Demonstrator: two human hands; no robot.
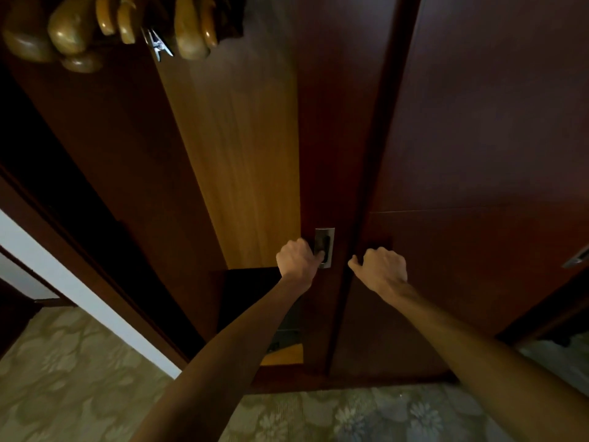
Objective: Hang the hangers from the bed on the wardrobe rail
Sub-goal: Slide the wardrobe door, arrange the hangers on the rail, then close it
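Dark red-brown wood fills the view: a wardrobe with sliding doors, seen from close in. Left hand (298,260) has its fingers (320,256) hooked into the recessed metal handle (325,247) of the middle door (322,154), a grip suited to sliding the panel sideways. Right hand (384,269) sits curled on the neighbouring door (478,138), thumb out; fingers are hidden behind the knuckles, so what they grip, if anything, cannot be told. Wooden hangers (127,27) hang bunched in the open bay at the wardrobe's top left corner, one with a metal clip (158,46). Neither hand carries a hanger. Judgement: hanging looks finished, door being closed. Patterned carpet (79,378) below.
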